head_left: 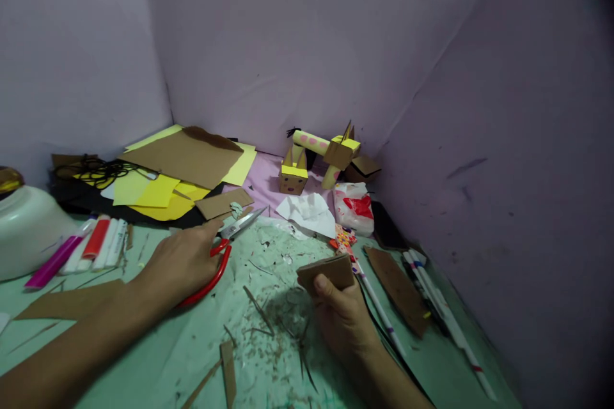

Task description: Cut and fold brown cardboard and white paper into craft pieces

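My left hand (185, 255) is at the left of the table, its fingers closed on the red-handled scissors (244, 222). The blades point away and to the right, slightly apart, and part of the handle is hidden under the hand. To the right, my right hand (343, 310) grips a small piece of brown cardboard (330, 270), thumb on the near face and the other fingers mostly out of sight behind it. Scraps and brown crumbs (275, 351) lie on the green cloth beside this hand. A narrow cardboard strip (228, 374) rests closer to me.
Cardboard and yellow paper sheets (185, 156) are piled at the back left. Markers (98, 239) lie near a white rounded object (29, 230). Cardboard animal figures (293, 179), crumpled white paper (309, 212) and a tissue pack (354, 208) stand at the back. Pens (446, 310) lie along the right wall.
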`<action>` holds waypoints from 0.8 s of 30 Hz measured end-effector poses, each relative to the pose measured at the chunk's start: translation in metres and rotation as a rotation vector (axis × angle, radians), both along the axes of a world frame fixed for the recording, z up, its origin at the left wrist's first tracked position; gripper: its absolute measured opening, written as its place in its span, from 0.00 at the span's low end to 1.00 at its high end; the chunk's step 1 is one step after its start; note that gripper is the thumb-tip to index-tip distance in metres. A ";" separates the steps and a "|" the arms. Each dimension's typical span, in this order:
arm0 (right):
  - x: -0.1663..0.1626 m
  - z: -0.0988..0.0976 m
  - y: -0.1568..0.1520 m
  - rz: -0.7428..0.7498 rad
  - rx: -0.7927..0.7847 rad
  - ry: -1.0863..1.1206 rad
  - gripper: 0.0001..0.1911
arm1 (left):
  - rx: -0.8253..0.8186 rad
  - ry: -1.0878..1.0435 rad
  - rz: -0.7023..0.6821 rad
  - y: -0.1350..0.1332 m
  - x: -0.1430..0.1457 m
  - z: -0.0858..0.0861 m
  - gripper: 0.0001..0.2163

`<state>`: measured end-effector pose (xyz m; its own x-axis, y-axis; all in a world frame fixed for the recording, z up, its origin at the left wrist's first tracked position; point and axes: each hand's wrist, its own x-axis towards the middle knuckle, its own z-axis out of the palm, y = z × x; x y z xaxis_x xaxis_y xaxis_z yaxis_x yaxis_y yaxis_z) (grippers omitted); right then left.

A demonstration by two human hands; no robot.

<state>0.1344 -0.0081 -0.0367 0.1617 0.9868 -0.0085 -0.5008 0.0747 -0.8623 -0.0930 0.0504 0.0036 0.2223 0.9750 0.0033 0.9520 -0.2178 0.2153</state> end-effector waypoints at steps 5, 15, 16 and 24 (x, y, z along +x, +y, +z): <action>0.001 -0.003 -0.001 0.009 0.078 -0.108 0.11 | 0.018 0.005 0.048 0.006 -0.007 0.001 0.19; 0.001 -0.004 -0.009 0.134 0.615 -0.703 0.19 | -0.976 -1.433 -0.164 -0.045 0.052 -0.009 0.26; 0.001 -0.005 -0.010 0.147 0.625 -0.741 0.24 | -0.958 -1.508 -0.163 -0.047 0.054 -0.013 0.29; 0.001 0.001 -0.004 0.210 0.080 -0.211 0.24 | -0.516 -1.375 -0.099 -0.038 0.045 -0.007 0.26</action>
<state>0.1352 -0.0124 -0.0361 -0.0563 0.9950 0.0824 -0.3234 0.0600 -0.9444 -0.0481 0.0125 -0.0036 0.3962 0.9152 -0.0732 -0.0752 0.1118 0.9909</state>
